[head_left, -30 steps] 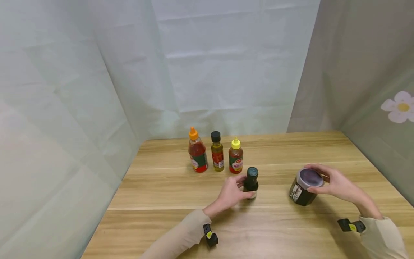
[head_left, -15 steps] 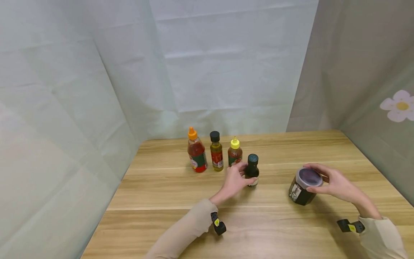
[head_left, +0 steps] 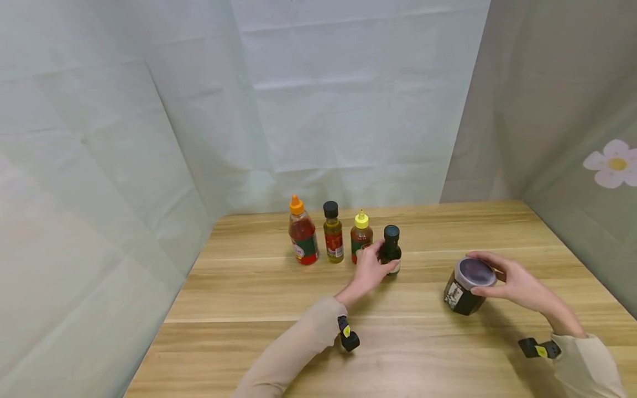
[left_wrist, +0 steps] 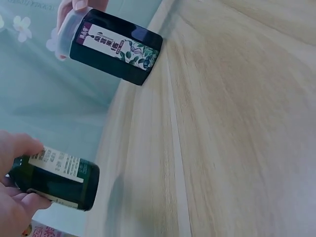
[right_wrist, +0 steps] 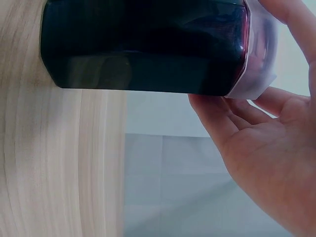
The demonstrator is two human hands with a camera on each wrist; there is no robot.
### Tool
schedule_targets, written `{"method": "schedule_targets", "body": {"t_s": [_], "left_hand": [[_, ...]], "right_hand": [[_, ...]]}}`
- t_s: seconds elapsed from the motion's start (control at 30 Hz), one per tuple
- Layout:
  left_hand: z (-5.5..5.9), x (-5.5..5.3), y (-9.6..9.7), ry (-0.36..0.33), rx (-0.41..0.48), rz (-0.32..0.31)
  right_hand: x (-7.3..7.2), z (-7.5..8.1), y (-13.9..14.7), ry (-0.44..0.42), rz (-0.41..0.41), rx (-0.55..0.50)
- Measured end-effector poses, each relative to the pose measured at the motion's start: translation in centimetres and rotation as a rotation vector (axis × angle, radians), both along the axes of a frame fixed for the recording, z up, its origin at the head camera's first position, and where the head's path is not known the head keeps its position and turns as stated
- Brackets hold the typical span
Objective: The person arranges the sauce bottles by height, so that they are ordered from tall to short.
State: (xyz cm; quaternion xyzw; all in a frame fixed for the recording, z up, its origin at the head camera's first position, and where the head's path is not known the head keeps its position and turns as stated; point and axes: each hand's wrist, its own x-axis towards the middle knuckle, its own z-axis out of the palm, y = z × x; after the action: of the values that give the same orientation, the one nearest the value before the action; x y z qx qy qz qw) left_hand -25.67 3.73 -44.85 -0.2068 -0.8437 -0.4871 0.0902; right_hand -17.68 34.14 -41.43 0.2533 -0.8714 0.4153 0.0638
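My left hand (head_left: 368, 270) grips a small dark bottle (head_left: 392, 251) with a dark green cap, thumb on one side and fingers on the other. In the left wrist view the bottle's (left_wrist: 61, 177) base hangs over the wood, with a shadow beside it. Just left of it in the head view stands a yellow-capped sauce bottle (head_left: 361, 236), partly hidden by that hand. On the right, my right hand (head_left: 520, 284) holds a wide dark jar (head_left: 463, 298) by its pale, translucent lid. The right wrist view shows fingers and thumb around the lid (right_wrist: 261, 49).
An orange-capped squeeze bottle (head_left: 303, 237) of red sauce and a black-capped bottle (head_left: 334, 237) of yellowish liquid stand upright at the back of the wooden table (head_left: 239, 298). Pale cloth (head_left: 348, 110) hangs behind the table and along its sides.
My left hand has carried the dark bottle toward the back of the table, bringing it beside the yellow-capped bottle. My right hand and the jar have stayed in place.
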Motion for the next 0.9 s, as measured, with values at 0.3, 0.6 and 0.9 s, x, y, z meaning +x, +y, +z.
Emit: {"method": "schedule_targets", "body": {"t_s": [0.3,0.6,0.9], "left_hand": [[0.0,-0.5,1.5,-0.025,-0.031,0.096],[0.0,-0.9,2.5,-0.037,0.010,0.114],[-0.6,-1.7,3.1,-0.045,0.016,0.153]], "right_hand": [[0.2,-0.1,-0.1,-0.009,-0.017,0.000],[0.2,-0.2,0.0,-0.014,-0.025,-0.008],[0.1,-0.4,0.0,0.000,-0.020,-0.019]]}}
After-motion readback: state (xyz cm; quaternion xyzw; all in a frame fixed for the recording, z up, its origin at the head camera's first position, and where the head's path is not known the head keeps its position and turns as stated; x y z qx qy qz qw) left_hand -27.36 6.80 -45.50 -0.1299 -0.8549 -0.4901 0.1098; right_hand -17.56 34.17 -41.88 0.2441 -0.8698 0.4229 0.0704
